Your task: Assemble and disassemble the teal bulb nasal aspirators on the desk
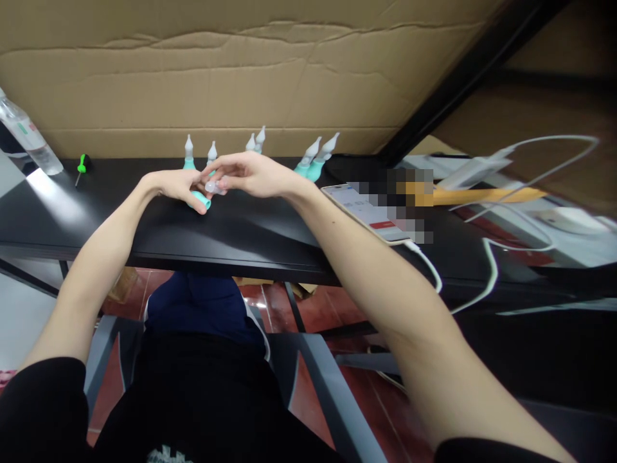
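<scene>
My left hand (174,184) is closed around a teal rubber bulb (202,200), whose open end faces right; most of the bulb is hidden by the fingers. Just beside that opening, my right hand (258,173) pinches a clear plastic nozzle tip (214,187). The nozzle and the bulb are close together, and I cannot tell whether they touch. Behind my hands stand several bulb nasal aspirators with pale pointed tips, among them one at the left (189,151) and a leaning one at the right (324,157).
A water bottle (31,138) and a green-handled screwdriver (82,166) are on the black table (231,241) at the left. Right of my forearm lies a phone (366,212) with a white cable (429,263). Cardboard (202,83) forms the back wall.
</scene>
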Motion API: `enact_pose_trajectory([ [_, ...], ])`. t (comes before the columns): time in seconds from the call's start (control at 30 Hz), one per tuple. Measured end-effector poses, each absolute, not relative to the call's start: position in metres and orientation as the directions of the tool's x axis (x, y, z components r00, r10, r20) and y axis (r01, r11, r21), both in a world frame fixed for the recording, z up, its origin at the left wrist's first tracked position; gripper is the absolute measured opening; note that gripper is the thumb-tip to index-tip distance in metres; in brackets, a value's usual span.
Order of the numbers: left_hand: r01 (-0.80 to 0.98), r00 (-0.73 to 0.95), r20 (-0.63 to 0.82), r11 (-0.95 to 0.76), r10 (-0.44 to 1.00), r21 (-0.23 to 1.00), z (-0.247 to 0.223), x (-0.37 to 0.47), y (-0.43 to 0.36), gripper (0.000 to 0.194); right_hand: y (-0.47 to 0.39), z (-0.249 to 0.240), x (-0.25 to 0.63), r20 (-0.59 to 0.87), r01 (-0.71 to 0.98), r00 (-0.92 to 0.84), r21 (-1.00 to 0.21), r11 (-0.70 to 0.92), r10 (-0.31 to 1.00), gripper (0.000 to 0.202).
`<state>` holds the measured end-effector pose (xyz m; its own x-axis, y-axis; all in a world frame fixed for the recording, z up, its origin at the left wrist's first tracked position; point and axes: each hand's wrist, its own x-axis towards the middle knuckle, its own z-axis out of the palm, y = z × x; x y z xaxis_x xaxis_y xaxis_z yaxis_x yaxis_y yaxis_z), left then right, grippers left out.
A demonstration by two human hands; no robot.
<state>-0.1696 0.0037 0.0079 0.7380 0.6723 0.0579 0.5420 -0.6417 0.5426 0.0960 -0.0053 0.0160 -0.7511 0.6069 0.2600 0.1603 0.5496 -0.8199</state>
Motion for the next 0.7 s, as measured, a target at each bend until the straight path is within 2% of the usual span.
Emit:
enact_pose_trajectory([
  [0.13, 0.524, 0.691, 0.093, -0.585, 0.717, 0.619, 0.01, -0.173, -0.002, 0.053, -0.001, 0.013, 0.095, 0.256, 0.192, -0.769, -0.783, 0.592, 0.586, 0.02],
  [0.23, 0.508, 0.657, 0.108, -0.544, 0.746, 0.668, 0.011, -0.175, -0.005, 0.057, -0.001, 0.015, 0.095, 0.228, 0.25, -0.744, -0.777, 0.578, 0.628, 0.012],
  [0.43, 0.462, 0.609, 0.179, -0.529, 0.773, 0.711, 0.006, -0.175, -0.002, 0.053, -0.001, 0.013, 0.094, 0.259, 0.334, -0.692, -0.713, 0.617, 0.674, 0.014],
  [0.57, 0.498, 0.562, 0.24, -0.555, 0.792, 0.666, 0.005, -0.172, 0.002, 0.046, 0.002, 0.004, 0.089, 0.261, 0.435, -0.633, -0.659, 0.614, 0.729, 0.015],
  [0.7, 0.601, 0.547, 0.314, -0.625, 0.776, 0.498, 0.01, -0.169, 0.003, 0.04, 0.007, -0.007, 0.082, 0.272, 0.496, -0.559, -0.647, 0.579, 0.783, 0.016],
])
